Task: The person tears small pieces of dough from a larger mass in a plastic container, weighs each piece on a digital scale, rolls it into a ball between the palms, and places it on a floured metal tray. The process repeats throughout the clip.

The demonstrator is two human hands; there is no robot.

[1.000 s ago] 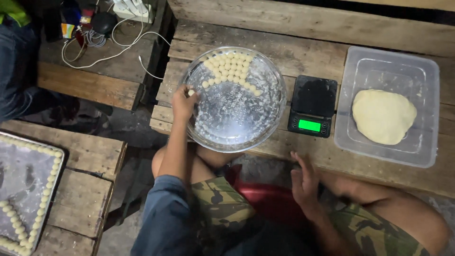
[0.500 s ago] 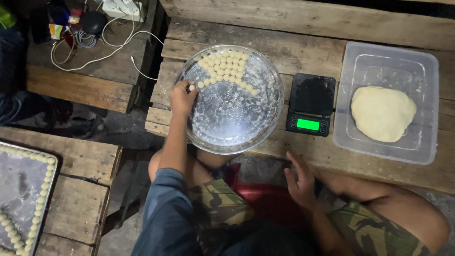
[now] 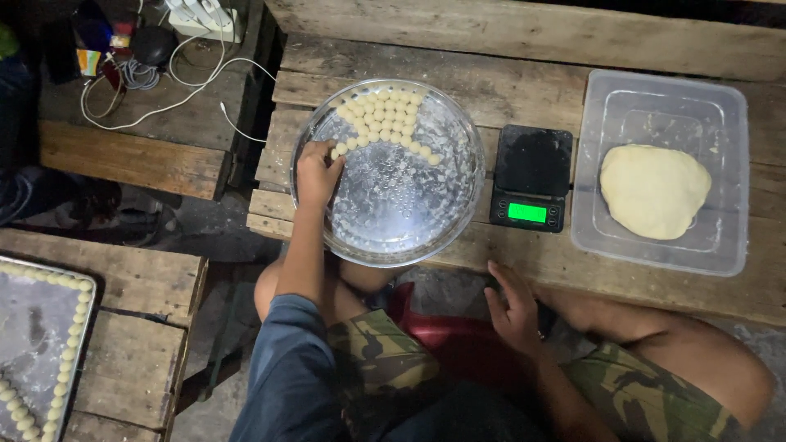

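Beside left hand (image 3: 318, 173): tray (image 3: 393, 221), scale (image 3: 530, 178), dough tub (image 3: 720, 115).

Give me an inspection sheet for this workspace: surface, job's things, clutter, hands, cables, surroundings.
Surface: rough wooden plank bench, worn.
Job's things: round metal tray with small dough balls grouped at its far side; dough lump in a clear plastic tub; black scale, green display lit.
Clutter: nothing seen on the bench.
Hands: left hand at the tray's near-left dough balls; right hand below the bench edge, empty.
Cables: white cables and power strip on the left bench.
Surroundings: second tray edged with dough balls, lower left.
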